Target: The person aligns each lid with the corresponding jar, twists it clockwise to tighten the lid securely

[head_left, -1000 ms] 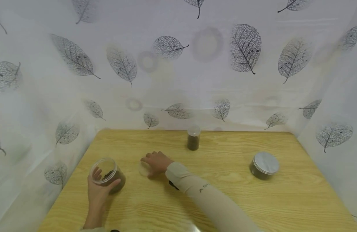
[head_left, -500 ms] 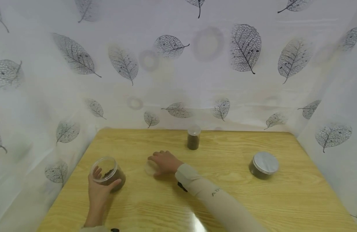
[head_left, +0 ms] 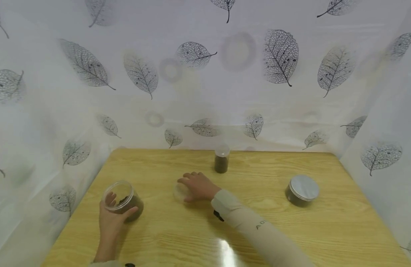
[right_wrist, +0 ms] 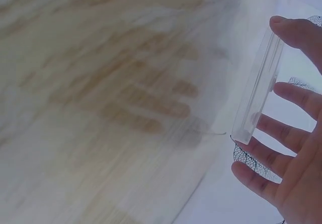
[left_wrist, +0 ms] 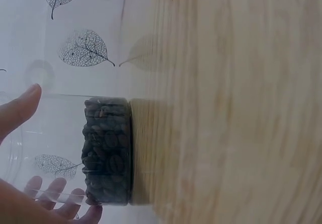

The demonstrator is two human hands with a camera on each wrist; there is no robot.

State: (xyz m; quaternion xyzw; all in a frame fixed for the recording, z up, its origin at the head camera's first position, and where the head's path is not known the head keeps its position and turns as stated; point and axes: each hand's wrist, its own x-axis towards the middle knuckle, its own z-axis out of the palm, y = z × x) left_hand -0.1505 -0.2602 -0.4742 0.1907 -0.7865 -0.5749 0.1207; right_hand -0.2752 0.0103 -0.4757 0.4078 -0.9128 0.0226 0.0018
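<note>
On the left side of the wooden table, my left hand [head_left: 109, 222] grips an open clear jar [head_left: 136, 207], thumb on one side and fingers round the other. In the left wrist view dark coffee beans [left_wrist: 108, 151] fill the jar's lower part, and its base stands on the table. My right hand [head_left: 202, 187], near the table's middle, holds a clear round lid [right_wrist: 259, 88] by its edge between thumb and fingers. The right wrist view shows this lid edge-on and a little off the tabletop. From the head camera the hand hides part of it.
A small clear-topped jar [head_left: 221, 162] with dark contents stands near the back of the table [head_left: 265, 230]. To the right is a wide, low jar with a silver lid [head_left: 303, 188]. Leaf-printed white sheeting [head_left: 205, 96] surrounds the back and sides.
My right hand has moved to the right across the table with the lid, away from the open jar. The left hand and its jar have stayed in place.
</note>
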